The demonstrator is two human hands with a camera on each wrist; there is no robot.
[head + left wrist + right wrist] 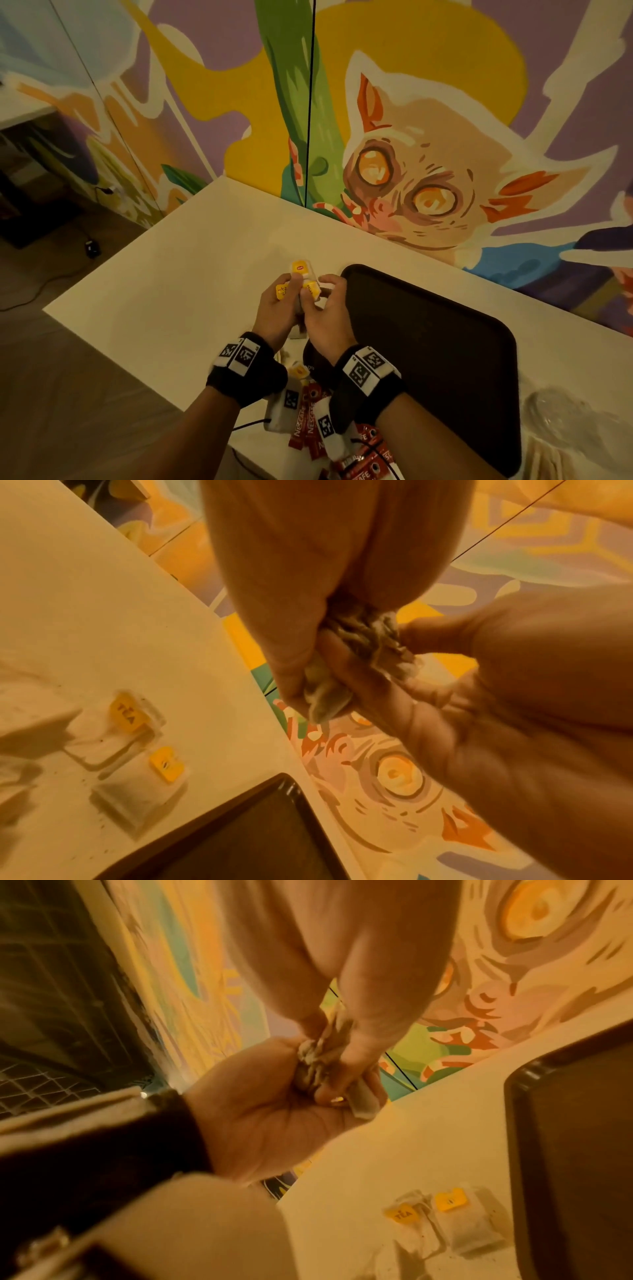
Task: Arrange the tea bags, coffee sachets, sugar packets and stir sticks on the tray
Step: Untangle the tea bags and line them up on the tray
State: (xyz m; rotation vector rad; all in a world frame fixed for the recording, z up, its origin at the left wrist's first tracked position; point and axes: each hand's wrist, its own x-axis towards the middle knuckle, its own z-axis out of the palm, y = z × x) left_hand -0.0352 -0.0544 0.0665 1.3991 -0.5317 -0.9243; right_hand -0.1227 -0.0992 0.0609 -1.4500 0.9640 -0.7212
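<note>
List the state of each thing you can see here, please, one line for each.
Left hand: grips a bunch of tea bags.
Right hand: pinches the same bunch.
Bunch: held above the table.
Two tea bags: lying flat on the table, beside the tray.
Tray: nothing visible on it.
Coffee sachets: piled on the table.

The left hand and right hand meet at twelve o'clock, fingers curled, pinching together.

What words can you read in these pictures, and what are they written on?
"NESCAFE": on the red coffee sachets near the wrists.
"TEA": on the yellow tag of a tea bag lying on the table.
Too blurred to read: the logos on the yellow tags held in the hands.
The wristband squares are codes, not words.
</note>
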